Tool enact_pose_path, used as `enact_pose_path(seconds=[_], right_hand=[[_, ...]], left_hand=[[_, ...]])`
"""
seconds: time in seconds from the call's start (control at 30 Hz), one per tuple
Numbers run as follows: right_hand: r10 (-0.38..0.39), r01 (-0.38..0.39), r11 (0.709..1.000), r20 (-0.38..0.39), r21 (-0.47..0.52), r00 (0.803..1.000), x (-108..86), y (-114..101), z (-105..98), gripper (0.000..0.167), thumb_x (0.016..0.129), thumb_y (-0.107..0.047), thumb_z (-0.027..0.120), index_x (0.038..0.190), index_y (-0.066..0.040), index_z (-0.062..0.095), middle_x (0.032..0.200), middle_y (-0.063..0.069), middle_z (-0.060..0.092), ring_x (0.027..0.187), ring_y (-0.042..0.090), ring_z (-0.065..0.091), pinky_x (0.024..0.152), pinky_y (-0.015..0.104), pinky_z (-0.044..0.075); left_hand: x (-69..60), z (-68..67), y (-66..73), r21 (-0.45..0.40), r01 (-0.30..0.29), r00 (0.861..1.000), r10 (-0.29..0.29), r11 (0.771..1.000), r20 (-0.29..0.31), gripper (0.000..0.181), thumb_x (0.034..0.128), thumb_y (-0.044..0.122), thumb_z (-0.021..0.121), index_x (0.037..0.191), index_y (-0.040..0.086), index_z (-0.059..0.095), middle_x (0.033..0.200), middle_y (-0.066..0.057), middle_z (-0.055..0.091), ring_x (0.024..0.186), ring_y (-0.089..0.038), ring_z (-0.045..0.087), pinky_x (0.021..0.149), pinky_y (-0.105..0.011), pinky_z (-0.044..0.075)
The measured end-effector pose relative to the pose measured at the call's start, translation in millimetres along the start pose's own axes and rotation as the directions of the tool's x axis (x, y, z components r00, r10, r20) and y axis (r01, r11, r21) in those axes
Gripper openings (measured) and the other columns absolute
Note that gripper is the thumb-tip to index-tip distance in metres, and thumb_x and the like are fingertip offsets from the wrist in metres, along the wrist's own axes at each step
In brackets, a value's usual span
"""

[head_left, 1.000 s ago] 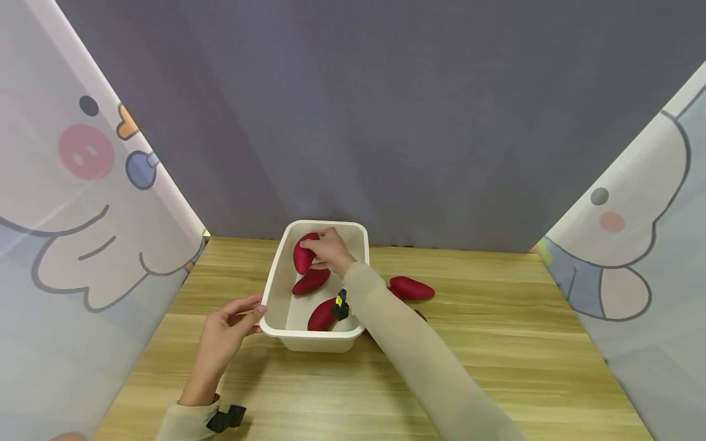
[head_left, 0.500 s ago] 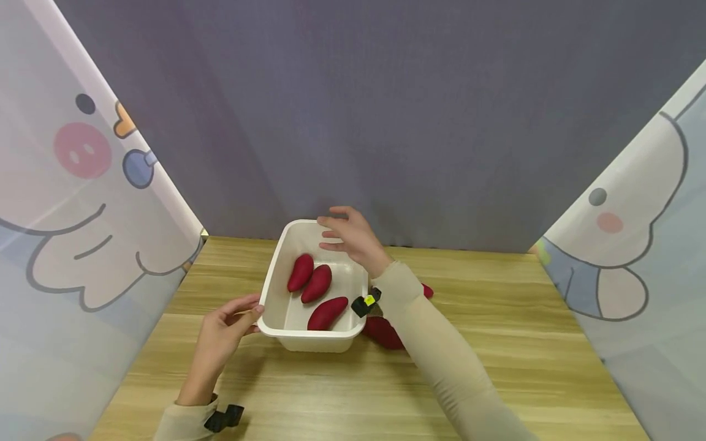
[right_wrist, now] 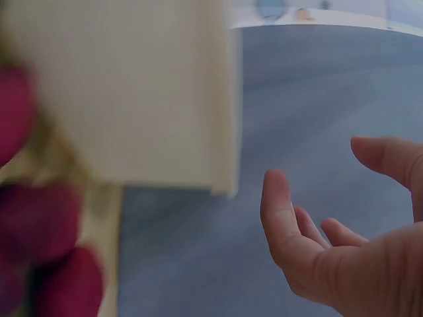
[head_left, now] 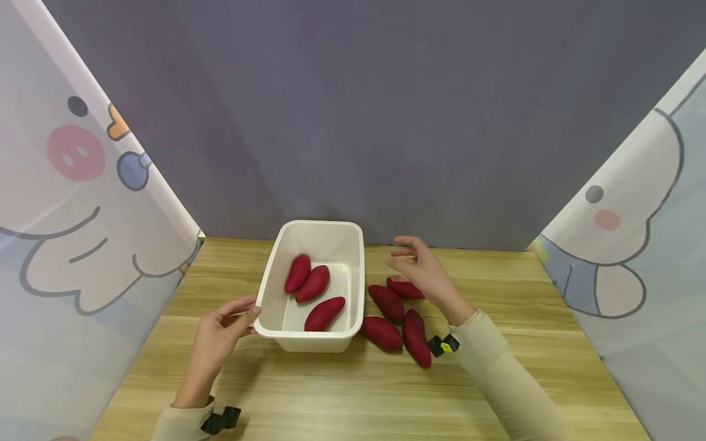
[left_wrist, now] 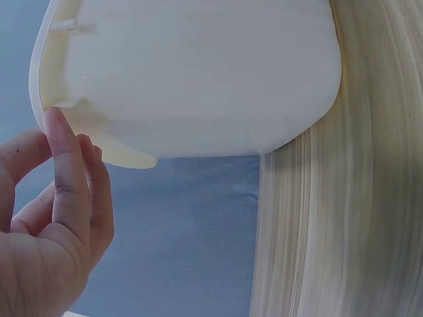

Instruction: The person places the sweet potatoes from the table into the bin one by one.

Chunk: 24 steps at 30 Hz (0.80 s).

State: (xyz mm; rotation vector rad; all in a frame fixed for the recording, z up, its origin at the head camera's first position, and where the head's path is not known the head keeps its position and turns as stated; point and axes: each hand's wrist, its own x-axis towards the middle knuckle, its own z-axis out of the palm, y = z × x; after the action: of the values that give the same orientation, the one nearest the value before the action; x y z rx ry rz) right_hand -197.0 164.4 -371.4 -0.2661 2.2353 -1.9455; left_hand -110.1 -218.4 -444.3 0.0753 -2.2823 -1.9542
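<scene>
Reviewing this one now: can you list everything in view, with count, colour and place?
Rectangular plastic-looking tub: 1, white, on the table
Elongated smooth sweet potatoes: 3, dark red, inside the tub
Loose matching sweet potatoes: 4, dark red, right of the tub, one partly hidden
Wood-grain table: 1, light brown, underneath
Cloth backdrop: 1, grey, behind
Cartoon-printed sheets: 2, pale, either side
Wrist devices: 2, black, one per wrist
Sleeves: 2, beige, both forearms
Left grip: 1, bare, pinching the tub's rim
Right grip: 1, bare, near the loose sweet potatoes, holding nothing

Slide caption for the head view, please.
Left hand grips a bin holding three tubers; right hand hovers near four more tubers.
</scene>
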Motion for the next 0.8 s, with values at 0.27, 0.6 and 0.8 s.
enact_pose_path(seconds=[0.27,0.6,0.8], right_hand=[[0.018,-0.025,0.962,-0.027,-0.273,0.999,-56.0,55.4,-32.8,0.062,0.094,-0.019,0.073,0.142,0.005,0.042,0.128,0.030,0.053,0.103,0.037,0.061,0.077,0.044,0.063],[0.070,-0.119,0.889,-0.125,-0.443,0.990,-82.4,114.6,-31.5,0.063,0.086,-0.021,0.082,0.133,0.008,0.052,0.114,0.021,0.063,0.089,0.024,0.064,0.070,0.029,0.058],[0.088,-0.143,0.893,-0.146,-0.426,0.985,-84.4,129.8,-21.4,0.067,0.083,-0.020,0.085,0.133,0.010,0.051,0.108,0.016,0.065,0.085,0.020,0.065,0.069,0.026,0.057]], left_hand=[[-1.9,0.7,5.0,0.005,0.013,1.000,-0.013,1.000,0.000,0.038,0.0945,0.015,0.073,0.125,-0.007,0.066,0.113,-0.004,0.070,0.089,-0.012,0.069,0.072,-0.031,0.064],[-0.7,-0.1,1.4,-0.015,0.010,1.000,-0.010,1.000,-0.003,0.039,0.0942,0.013,0.073,0.125,-0.009,0.065,0.106,0.001,0.071,0.089,-0.013,0.069,0.074,-0.033,0.063],[-0.2,0.7,-0.1,-0.007,0.010,1.000,-0.010,1.000,-0.004,0.039,0.0945,0.015,0.073,0.125,-0.008,0.065,0.108,-0.001,0.070,0.090,-0.013,0.069,0.074,-0.033,0.063]])
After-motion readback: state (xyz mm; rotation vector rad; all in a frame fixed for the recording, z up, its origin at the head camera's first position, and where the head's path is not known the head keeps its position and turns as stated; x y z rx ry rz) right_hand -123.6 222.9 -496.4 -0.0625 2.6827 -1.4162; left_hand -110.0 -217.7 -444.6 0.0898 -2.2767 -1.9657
